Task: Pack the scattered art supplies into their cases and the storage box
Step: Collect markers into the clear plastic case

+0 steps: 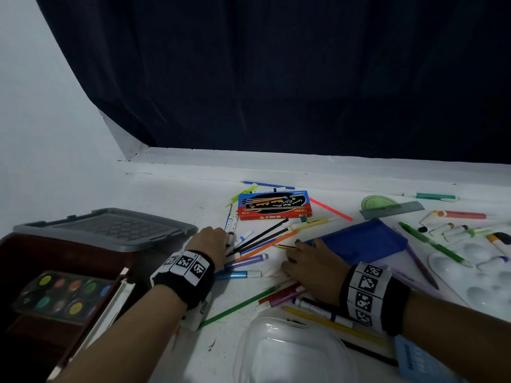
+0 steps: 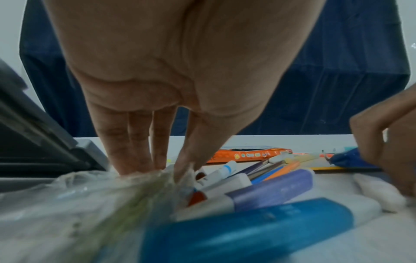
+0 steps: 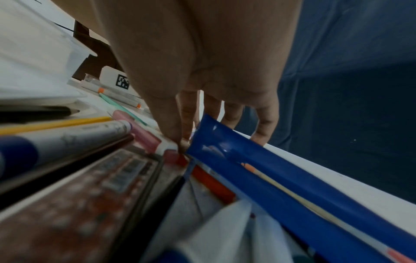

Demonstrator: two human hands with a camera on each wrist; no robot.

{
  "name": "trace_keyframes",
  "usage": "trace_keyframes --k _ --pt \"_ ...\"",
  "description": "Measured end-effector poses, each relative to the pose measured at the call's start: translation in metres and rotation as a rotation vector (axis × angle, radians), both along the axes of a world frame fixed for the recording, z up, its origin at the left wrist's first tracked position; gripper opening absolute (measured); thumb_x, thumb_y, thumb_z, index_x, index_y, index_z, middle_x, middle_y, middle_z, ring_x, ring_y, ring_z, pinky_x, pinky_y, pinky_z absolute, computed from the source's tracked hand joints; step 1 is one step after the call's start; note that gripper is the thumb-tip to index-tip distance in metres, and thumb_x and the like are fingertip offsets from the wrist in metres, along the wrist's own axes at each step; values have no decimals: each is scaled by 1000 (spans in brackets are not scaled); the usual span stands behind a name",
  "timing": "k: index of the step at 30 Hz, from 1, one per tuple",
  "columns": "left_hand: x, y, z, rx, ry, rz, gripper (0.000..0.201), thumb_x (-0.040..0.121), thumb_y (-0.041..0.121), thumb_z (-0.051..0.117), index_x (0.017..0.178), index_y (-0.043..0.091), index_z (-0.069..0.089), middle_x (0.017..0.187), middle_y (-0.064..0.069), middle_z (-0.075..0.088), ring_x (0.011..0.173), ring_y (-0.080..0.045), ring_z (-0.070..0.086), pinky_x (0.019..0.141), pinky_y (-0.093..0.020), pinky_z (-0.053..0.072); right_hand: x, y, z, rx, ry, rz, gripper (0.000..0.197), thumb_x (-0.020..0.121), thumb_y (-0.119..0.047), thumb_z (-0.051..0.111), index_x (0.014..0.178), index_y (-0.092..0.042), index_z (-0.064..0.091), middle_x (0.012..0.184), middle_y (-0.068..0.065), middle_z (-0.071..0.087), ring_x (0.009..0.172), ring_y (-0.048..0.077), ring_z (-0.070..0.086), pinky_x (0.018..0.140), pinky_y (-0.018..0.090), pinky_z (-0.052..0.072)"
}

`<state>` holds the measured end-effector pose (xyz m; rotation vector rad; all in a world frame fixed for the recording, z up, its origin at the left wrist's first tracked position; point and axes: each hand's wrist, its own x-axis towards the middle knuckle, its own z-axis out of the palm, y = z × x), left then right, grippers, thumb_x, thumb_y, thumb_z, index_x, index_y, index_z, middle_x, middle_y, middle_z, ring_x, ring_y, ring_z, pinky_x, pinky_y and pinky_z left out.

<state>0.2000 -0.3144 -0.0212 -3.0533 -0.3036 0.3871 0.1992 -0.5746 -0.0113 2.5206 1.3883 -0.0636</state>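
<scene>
My left hand (image 1: 213,241) reaches into a heap of markers and pencils (image 1: 262,239) in the middle of the table. In the left wrist view its thumb and fingers (image 2: 175,169) pinch the bunched edge of a clear plastic sleeve (image 2: 74,204). A purple marker (image 2: 270,188) and a blue marker (image 2: 247,227) lie beside the sleeve. My right hand (image 1: 301,258) is at the near left corner of the blue pouch (image 1: 365,241). Its thumb and fingers (image 3: 183,142) grip the pouch's raised edge (image 3: 258,170). Red and pink markers (image 3: 144,137) lie under this hand.
The dark storage box (image 1: 16,261) at the left holds a watercolour set (image 1: 60,294), with its grey lid (image 1: 107,228) behind. A red pencil box (image 1: 275,205) lies further back. A white palette (image 1: 475,277), paint tubes (image 1: 453,228) and a ruler (image 1: 387,210) fill the right. A clear tub (image 1: 293,352) sits near me.
</scene>
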Motion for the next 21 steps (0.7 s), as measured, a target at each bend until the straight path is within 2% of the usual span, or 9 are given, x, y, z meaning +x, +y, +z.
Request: trace_keyframes --k 5,7,9,11,13,14,16,19,21 --pt "-15 -1 11 -123 -139 -26 23 84 30 68 103 24 57 112 -3 67 101 -23 63 87 -30 52 -5 -14 8 174 57 -68 33 75 -14 70 105 -21 59 103 -1 60 98 22 56 75 39 43" --pt "-24 -4 21 -209 -229 -12 30 85 16 66 115 21 61 117 -4 67 105 -24 64 89 -31 52 -12 -18 19 354 147 -113 17 91 -17 57 109 -21 56 103 -2 62 95 20 57 80 36 44" --pt "-37 -10 33 -305 -370 -30 41 86 6 61 124 21 62 116 -6 69 103 -24 65 90 -31 53 -22 -23 31 523 250 -183 17 103 -25 40 112 -20 54 101 -2 60 90 17 55 80 35 45" --pt "-54 -19 49 -431 -543 -66 41 88 7 62 123 27 62 106 -1 71 89 -14 66 79 -24 53 -37 -27 44 679 290 -226 20 105 -29 35 115 -24 51 99 -5 57 84 12 53 76 34 47" --pt "-76 -28 67 -551 -673 -111 35 88 13 68 117 33 62 94 11 68 77 -1 62 68 -11 44 -50 -35 53 753 307 -243 21 105 -33 35 120 -29 49 97 -9 55 80 8 53 69 31 47" --pt "-89 -34 77 -635 -709 -119 32 89 16 69 114 34 61 90 15 66 75 1 62 65 -8 42 -56 -40 56 771 329 -253 21 105 -35 36 121 -31 48 95 -10 56 78 8 54 67 29 47" --pt "-113 -42 91 -871 -760 -113 26 88 18 71 107 32 60 83 12 66 75 -5 64 63 -14 47 -68 -50 62 810 377 -264 23 104 -36 38 120 -33 53 94 -10 61 79 8 58 67 27 48" --pt "-143 -47 100 -1118 -772 -110 20 88 20 71 104 23 60 79 -3 66 72 -20 68 66 -30 54 -91 -64 64 819 371 -278 26 102 -31 44 120 -29 63 97 -9 62 86 7 56 75 21 45" --pt "-159 -52 96 -1213 -741 -120 15 88 20 69 100 14 63 78 -8 64 67 -23 69 65 -28 55 -106 -72 60 846 418 -301 22 100 -30 50 115 -28 67 96 -11 64 88 6 57 76 16 43"
